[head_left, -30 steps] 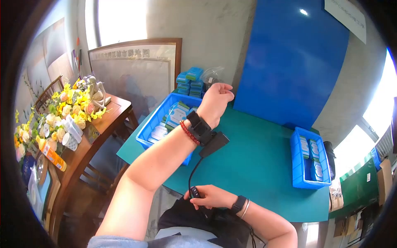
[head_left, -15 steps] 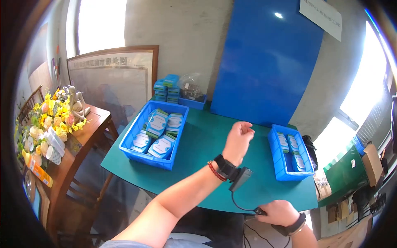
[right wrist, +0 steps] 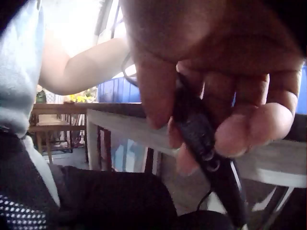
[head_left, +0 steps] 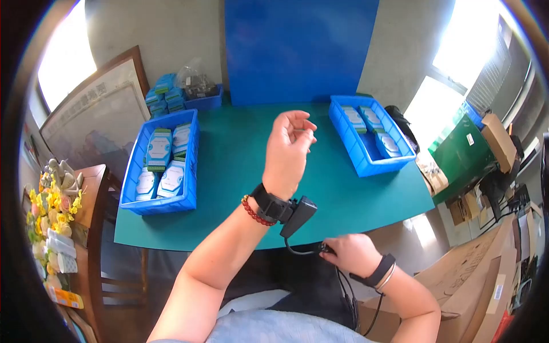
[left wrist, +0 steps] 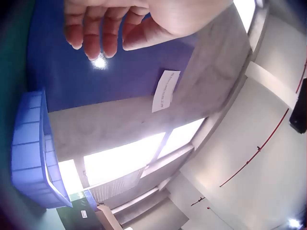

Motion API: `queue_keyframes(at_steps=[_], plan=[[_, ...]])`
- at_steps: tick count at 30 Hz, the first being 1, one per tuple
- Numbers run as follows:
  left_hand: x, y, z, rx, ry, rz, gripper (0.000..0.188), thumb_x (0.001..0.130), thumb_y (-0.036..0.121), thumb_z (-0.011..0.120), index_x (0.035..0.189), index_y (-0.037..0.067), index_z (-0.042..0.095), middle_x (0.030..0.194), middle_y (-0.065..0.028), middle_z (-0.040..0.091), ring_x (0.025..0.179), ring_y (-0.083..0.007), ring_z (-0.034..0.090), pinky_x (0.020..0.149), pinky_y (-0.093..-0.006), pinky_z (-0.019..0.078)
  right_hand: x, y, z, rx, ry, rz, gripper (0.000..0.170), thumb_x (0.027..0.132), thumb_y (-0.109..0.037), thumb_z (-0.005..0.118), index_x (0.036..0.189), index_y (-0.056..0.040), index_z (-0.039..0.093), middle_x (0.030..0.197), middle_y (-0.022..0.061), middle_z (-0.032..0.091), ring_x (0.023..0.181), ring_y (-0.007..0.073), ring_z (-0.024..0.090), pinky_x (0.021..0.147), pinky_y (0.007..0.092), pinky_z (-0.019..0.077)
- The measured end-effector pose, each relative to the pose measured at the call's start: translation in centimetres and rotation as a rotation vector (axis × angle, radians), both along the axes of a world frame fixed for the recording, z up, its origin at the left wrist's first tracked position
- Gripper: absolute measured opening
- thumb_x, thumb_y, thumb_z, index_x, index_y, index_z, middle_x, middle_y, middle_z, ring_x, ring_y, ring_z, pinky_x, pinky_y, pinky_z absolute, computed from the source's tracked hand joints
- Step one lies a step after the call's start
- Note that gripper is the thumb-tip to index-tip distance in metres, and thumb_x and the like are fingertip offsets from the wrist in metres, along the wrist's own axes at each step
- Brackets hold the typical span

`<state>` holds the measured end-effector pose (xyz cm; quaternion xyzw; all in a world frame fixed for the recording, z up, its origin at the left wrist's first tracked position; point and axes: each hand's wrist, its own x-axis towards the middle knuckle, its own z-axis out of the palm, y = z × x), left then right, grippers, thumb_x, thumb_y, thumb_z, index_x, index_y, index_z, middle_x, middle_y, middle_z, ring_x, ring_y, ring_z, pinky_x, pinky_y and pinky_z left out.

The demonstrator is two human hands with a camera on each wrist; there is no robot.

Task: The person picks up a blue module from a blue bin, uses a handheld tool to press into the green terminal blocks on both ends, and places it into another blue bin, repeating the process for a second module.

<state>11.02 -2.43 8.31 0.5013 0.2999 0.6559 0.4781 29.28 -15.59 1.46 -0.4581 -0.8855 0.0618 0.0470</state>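
My left hand [head_left: 286,151] is raised over the green table [head_left: 240,188], fingers loosely bent with nothing in them. In the left wrist view the same hand [left wrist: 177,14] hangs before the blue board. A strap at that wrist bears a black camera [head_left: 301,216], and a cable runs from it. At the table's front edge my right hand [head_left: 357,255] grips a small black cable controller with buttons [right wrist: 194,124], thumb on one side and fingers on the other. White-and-blue modules with green edges [head_left: 159,150] lie in the left blue bin [head_left: 193,166].
The right blue bin [head_left: 377,167] holds a few similar modules [head_left: 388,145]. Behind the left bin are stacked modules [head_left: 163,91] and a small blue tray [head_left: 207,103] with a plastic bag. A blue board [head_left: 300,51] stands at the back. Cardboard [head_left: 457,286] lies at right.
The head view has swung right, so the bins appear further left. My left hand has moved from over the left bin to mid-table; the right hand keeps its grip on the controller.
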Motion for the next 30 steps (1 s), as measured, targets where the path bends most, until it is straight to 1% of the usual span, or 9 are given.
queue_keyframes(at_steps=[4, 11, 16, 20, 23, 25, 26, 28, 30], plan=[[-0.8, -0.4, 0.2, -0.039, 0.0, 0.043, 0.026, 0.087, -0.001, 0.05, 0.113, 0.001, 0.05, 0.099, -0.0079, 0.059, 0.082, -0.0134, 0.056, 0.069, -0.0256, 0.044, 0.2, 0.1, 0.8, 0.025, -0.018, -0.022, 0.024, 0.08, -0.033, 0.065, 0.081, -0.0092, 0.065, 0.065, 0.0104, 0.061, 0.061, 0.0276, 0.063, 0.056, 0.0377, 0.0517], [1.6, 0.1, -0.7, -0.059, -0.033, -0.026, 0.027, 0.086, -0.002, 0.049, 0.113, 0.0, 0.05, 0.1, -0.0092, 0.059, 0.082, -0.0138, 0.057, 0.068, -0.0257, 0.0448, 2.8, 0.3, 3.1, -0.004, -0.079, -0.123, 0.024, 0.075, -0.032, 0.069, 0.077, -0.0078, 0.065, 0.064, 0.0112, 0.061, 0.061, 0.0281, 0.063, 0.055, 0.0385, 0.0519], [3.8, 0.3, -0.1, -0.087, -0.06, -0.086, 0.027, 0.086, -0.002, 0.049, 0.112, 0.0, 0.05, 0.098, -0.0101, 0.06, 0.08, -0.0146, 0.058, 0.066, -0.0258, 0.0455, 4.5, -0.9, 6.7, 0.007, -0.157, -0.267, 0.023, 0.073, -0.029, 0.068, 0.072, -0.0062, 0.064, 0.062, 0.0119, 0.059, 0.06, 0.0289, 0.062, 0.056, 0.0387, 0.0515], [3.7, 0.6, 1.2, -0.097, -0.188, -0.131, 0.027, 0.086, 0.0, 0.052, 0.112, -0.001, 0.05, 0.096, -0.0105, 0.061, 0.078, -0.0168, 0.059, 0.065, -0.0277, 0.0464, 4.7, -3.1, 10.9, -0.005, -0.202, -0.308, 0.026, 0.076, -0.031, 0.065, 0.07, -0.0056, 0.062, 0.059, 0.0131, 0.057, 0.058, 0.0299, 0.061, 0.056, 0.0397, 0.0496], [-0.1, 0.4, 4.5, -0.038, -0.254, -0.1, 0.026, 0.087, 0.003, 0.053, 0.113, 0.0, 0.051, 0.096, -0.0117, 0.062, 0.077, -0.0196, 0.06, 0.066, -0.0305, 0.0476, 2.6, -4.7, 15.6, -0.112, -0.173, -0.216, 0.028, 0.078, -0.031, 0.063, 0.07, -0.0047, 0.061, 0.061, 0.0136, 0.058, 0.057, 0.031, 0.06, 0.055, 0.0401, 0.0492], [-4.3, -0.1, 7.8, 0.048, -0.267, -0.073, 0.028, 0.084, -0.001, 0.052, 0.112, -0.003, 0.051, 0.095, -0.0124, 0.061, 0.077, -0.0186, 0.06, 0.063, -0.0289, 0.0477, -0.2, -5.0, 18.9, -0.133, -0.127, -0.088, 0.029, 0.079, -0.031, 0.062, 0.07, -0.004, 0.059, 0.064, 0.0136, 0.059, 0.06, 0.0305, 0.061, 0.056, 0.0397, 0.0492], [-7.0, 0.0, 9.1, 0.11, -0.23, -0.052, 0.027, 0.085, 0.003, 0.054, 0.112, -0.001, 0.053, 0.099, -0.0132, 0.062, 0.081, -0.0205, 0.061, 0.068, -0.0305, 0.0491, -1.7, -5.0, 19.8, -0.14, -0.103, -0.023, 0.029, 0.08, -0.031, 0.062, 0.07, -0.0037, 0.059, 0.065, 0.0135, 0.06, 0.061, 0.0302, 0.061, 0.057, 0.0395, 0.0492], [-14.3, 0.6, 12.3, 0.181, -0.115, -0.005, 0.027, 0.088, 0.009, 0.058, 0.113, 0.002, 0.055, 0.106, -0.0138, 0.063, 0.088, -0.0224, 0.062, 0.075, -0.0323, 0.0502, -4.7, -4.7, 20.3, -0.074, 0.01, 0.14, 0.028, 0.079, -0.031, 0.066, 0.076, -0.0045, 0.06, 0.057, 0.0115, 0.054, 0.056, 0.0309, 0.058, 0.053, 0.0394, 0.0469], [-22.7, 1.4, 15.9, 0.22, 0.016, 0.078, 0.031, 0.089, 0.013, 0.059, 0.118, 0.002, 0.055, 0.112, -0.0131, 0.062, 0.095, -0.0222, 0.061, 0.079, -0.0319, 0.0494, -8.2, -4.0, 21.0, 0.107, 0.137, 0.437, 0.026, 0.08, -0.029, 0.066, 0.08, -0.0038, 0.06, 0.059, 0.0109, 0.055, 0.056, 0.0313, 0.058, 0.054, 0.0396, 0.0476]])
